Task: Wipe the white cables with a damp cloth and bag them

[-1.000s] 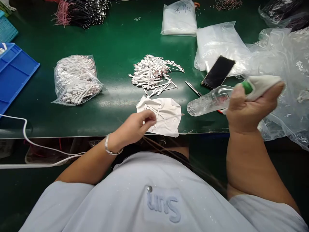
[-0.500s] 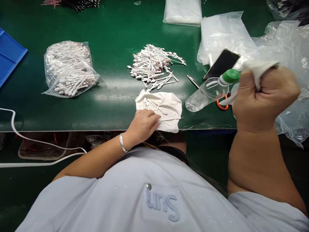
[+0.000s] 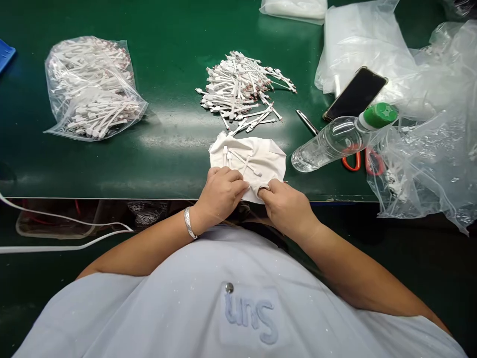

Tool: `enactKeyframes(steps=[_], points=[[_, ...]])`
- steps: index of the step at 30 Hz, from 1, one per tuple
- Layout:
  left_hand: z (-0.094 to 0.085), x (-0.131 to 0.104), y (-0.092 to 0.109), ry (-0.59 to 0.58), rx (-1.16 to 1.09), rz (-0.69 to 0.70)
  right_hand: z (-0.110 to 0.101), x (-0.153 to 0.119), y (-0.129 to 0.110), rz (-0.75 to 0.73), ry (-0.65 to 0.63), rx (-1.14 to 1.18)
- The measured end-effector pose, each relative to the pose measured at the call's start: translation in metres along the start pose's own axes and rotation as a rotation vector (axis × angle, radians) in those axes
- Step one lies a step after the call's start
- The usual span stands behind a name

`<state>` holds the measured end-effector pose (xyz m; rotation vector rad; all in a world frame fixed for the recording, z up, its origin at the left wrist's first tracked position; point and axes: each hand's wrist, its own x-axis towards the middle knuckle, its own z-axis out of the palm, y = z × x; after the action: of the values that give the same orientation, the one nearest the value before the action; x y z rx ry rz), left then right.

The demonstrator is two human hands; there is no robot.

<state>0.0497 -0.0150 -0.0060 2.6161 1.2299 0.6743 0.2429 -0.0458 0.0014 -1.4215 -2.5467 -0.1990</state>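
While the right hand pinches a bunched fold of white cloth at the green table's near edge, I see the left hand curled on the same cloth; whether its fingers grip anything I cannot tell. Several short white cables lie on the cloth, just nearer than a loose cable heap. Rightward, near that edge, is a green-capped plastic bottle by orange-handled scissors.

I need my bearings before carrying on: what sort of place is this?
Probably a cable workshop bench: a pile of short white leads, a clear bag full of similar pieces, and more plastic bags at the right.
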Motion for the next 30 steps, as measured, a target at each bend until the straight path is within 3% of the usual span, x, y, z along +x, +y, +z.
enactKeyframes(steps=[5,9,13,17,21,30], points=[[-0.001,0.0,-0.001,-0.012,-0.012,0.001,-0.011,-0.008,0.013,0.064,-0.004,-0.178],[0.001,0.0,-0.002,-0.011,-0.032,0.006,-0.008,-0.002,-0.002,0.1,0.016,-0.09],[0.001,0.0,-0.003,-0.02,-0.035,-0.005,-0.005,0.0,-0.008,0.041,-0.003,-0.054],[0.002,-0.001,-0.004,-0.017,-0.054,-0.001,-0.008,-0.002,0.005,-0.002,-0.008,-0.112],[0.003,-0.001,-0.005,-0.006,-0.068,0.004,-0.006,0.004,0.012,-0.163,0.034,0.0],[0.003,0.0,-0.008,-0.031,-0.105,0.007,-0.012,0.008,0.04,-0.297,-0.065,-0.003]])
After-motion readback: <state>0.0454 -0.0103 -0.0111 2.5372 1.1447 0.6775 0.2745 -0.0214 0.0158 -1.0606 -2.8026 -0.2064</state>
